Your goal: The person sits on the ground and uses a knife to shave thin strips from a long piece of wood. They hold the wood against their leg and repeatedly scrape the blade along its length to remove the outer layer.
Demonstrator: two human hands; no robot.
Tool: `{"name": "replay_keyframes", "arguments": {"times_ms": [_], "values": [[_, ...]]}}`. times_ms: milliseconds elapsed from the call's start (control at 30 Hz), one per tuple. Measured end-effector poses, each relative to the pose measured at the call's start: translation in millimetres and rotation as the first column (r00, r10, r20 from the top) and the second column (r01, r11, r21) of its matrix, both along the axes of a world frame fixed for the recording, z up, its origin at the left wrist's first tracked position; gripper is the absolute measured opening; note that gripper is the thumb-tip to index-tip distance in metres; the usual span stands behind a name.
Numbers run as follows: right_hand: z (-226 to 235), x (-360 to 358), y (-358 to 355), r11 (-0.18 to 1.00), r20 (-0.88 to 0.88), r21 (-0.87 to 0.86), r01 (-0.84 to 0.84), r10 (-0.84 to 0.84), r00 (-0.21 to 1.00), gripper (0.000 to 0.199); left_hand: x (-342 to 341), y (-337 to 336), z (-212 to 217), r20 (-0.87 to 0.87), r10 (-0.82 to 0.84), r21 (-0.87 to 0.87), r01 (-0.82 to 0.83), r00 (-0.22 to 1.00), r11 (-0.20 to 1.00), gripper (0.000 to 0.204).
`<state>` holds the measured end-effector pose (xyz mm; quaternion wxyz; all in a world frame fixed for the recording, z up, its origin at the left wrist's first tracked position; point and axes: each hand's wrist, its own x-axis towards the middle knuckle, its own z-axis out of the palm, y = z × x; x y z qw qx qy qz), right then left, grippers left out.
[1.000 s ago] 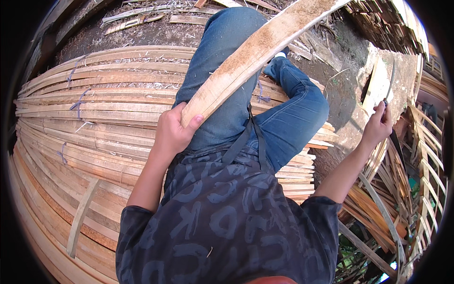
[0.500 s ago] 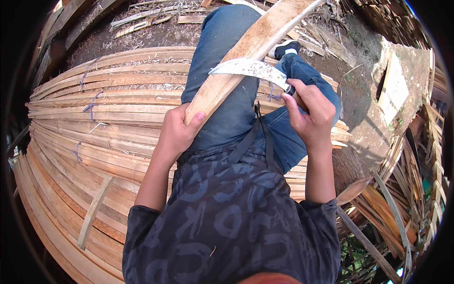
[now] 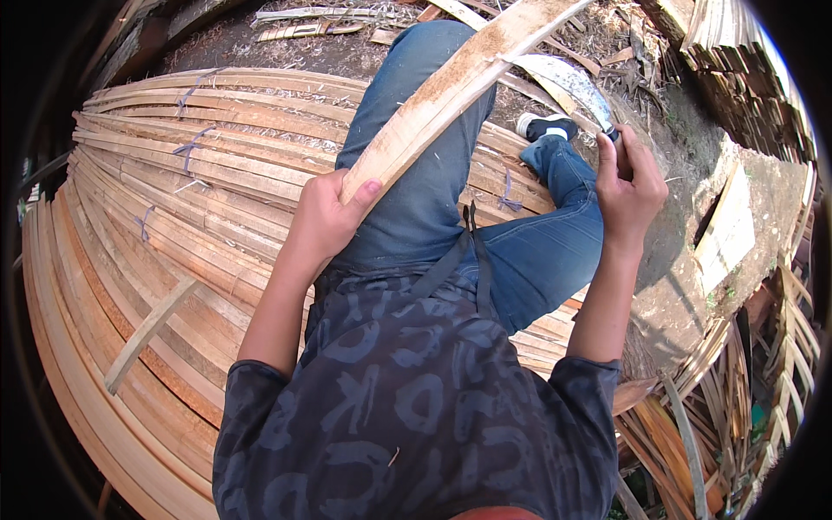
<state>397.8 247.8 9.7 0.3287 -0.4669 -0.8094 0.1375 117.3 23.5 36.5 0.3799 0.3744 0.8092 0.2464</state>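
My left hand (image 3: 333, 211) is closed round the near end of a long wooden slat (image 3: 433, 113). The slat slants up and to the right across my thigh, its far end running out of view at the top. In my right hand (image 3: 631, 186) is the handle of a sickle (image 3: 568, 84) with a curved, pale, spotted blade. The blade's tip touches or overlaps the slat's right edge; I cannot tell which. My fingers cover most of the handle.
I sit on bundled wooden slats (image 3: 130, 217) tied with purple string, spreading left. A loose short stick (image 3: 152, 334) lies across them. Stacked strips (image 3: 750, 78) rise at the upper right. Wood shavings and scraps litter the ground ahead. More thin strips (image 3: 737, 399) lean at the right.
My right hand has moved up and to the right with the sickle, drawing the blade along the slat toward its far end. My left hand keeps its hold on the slat.
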Motion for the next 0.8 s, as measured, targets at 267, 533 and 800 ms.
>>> {"name": "replay_keyframes", "arguments": {"times_ms": [267, 533, 800], "values": [[-3.1, 95.3, 62.1, 0.886, -0.061, -0.347, 0.306, -0.347, 0.936, 0.031, -21.8, -48.8, 20.0, 0.091, 0.24, -0.058, -0.235, 0.967, 0.97, 0.053], [35.4, -16.6, -100.7, 0.923, -0.204, -0.371, -0.103, 0.027, 0.979, 0.018, -36.2, -49.0, 16.2, 0.314, 0.157, 0.127, -0.206, 0.936, 0.97, 0.047], [58.6, -123.1, -150.9, 0.96, 0.24, -0.167, -0.223, 0.259, 0.936, 0.022, -80.1, -59.9, -20.4, 0.307, -0.08, 0.105, 0.05, 0.948, 0.993, 0.049]]}}
